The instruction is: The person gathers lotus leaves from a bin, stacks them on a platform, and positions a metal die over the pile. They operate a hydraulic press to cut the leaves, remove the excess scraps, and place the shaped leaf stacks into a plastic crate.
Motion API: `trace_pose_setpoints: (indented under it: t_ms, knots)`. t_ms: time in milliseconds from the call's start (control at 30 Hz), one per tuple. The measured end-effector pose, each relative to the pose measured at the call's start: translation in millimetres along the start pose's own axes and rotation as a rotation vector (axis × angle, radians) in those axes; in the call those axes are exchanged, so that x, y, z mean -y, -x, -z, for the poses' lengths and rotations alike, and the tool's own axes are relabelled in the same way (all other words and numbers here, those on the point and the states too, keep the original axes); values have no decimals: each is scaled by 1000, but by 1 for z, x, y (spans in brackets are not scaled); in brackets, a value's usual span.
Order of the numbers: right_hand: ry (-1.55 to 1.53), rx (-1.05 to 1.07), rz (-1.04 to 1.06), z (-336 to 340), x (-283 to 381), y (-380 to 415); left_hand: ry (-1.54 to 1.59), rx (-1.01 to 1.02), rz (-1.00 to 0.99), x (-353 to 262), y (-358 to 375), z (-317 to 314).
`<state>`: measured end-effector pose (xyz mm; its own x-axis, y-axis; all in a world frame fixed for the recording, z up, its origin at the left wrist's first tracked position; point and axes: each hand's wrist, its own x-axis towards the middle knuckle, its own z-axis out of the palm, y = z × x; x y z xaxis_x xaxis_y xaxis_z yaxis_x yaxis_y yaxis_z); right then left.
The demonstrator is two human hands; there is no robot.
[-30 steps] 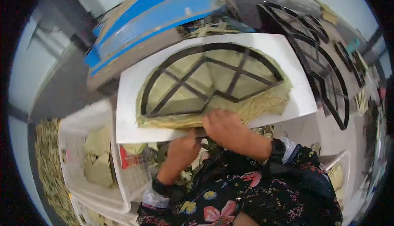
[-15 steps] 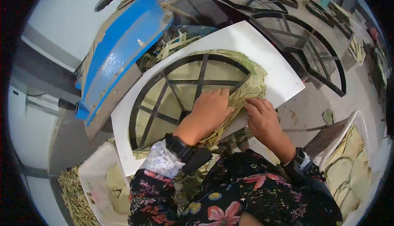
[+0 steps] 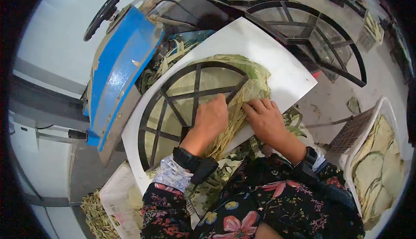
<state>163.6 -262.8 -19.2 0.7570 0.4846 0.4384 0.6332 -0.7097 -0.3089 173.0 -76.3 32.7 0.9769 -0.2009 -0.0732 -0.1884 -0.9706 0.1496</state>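
Two hands at frame center, both pressing on one layer of pale green leaves (image 3: 242,102) spread over one white board (image 3: 286,72). One black metal frame (image 3: 173,109), half-round with crossed bars, lies on top of the leaves at center left. Left hand (image 3: 210,119) lies flat, palm down, fingers together and stretched across the frame's lower bars and the leaves; it grips nothing. Right hand (image 3: 264,117), just beside it to the right, fingers slightly spread and bent, tips pushing on the leaf edge near the board's lower rim; cannot tell if it pinches a leaf. One black watch on each wrist, two total.

Upper left: one blue machine (image 3: 119,72) with one black hand wheel (image 3: 106,9). Upper right: at least three more black frames (image 3: 312,35) on the table; further ones are too small to count. Lower right: one white basket (image 3: 381,161) holding stacked leaves. Lower left: one white crate (image 3: 119,195), loose leaf scraps beside it.
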Motion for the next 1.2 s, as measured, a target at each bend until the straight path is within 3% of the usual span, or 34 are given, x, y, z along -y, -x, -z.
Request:
trace_pose_setpoints:
  t_ms: [300, 600, 733, 867, 933, 1000, 1100, 1200]
  knots:
    - [-59, -24, 36, 0, -7, 1, 46, -57, -28, -18, 14, 0]
    - [-198, -84, -20, -8, -15, 11, -25, 29, 0, -7, 11, -2]
    - [-155, -122, 189, -6, -23, 17, -7, 39, -54, 0, 9, 3]
    - [-110, 22, 180, 1, -18, 11, 72, -37, -119, 9, 10, 0]
    - [-94, -6, 175, -4, -20, 12, 77, -43, -145, 9, 10, -1]
    - [-82, -26, 174, -6, -20, 13, 143, -171, -131, 6, 15, -1]
    - [-92, -23, 146, -7, -17, 11, 98, -25, -96, 4, 19, -1]
    - [-84, -65, 123, -5, -15, 9, -34, -12, -55, -19, 25, 5]
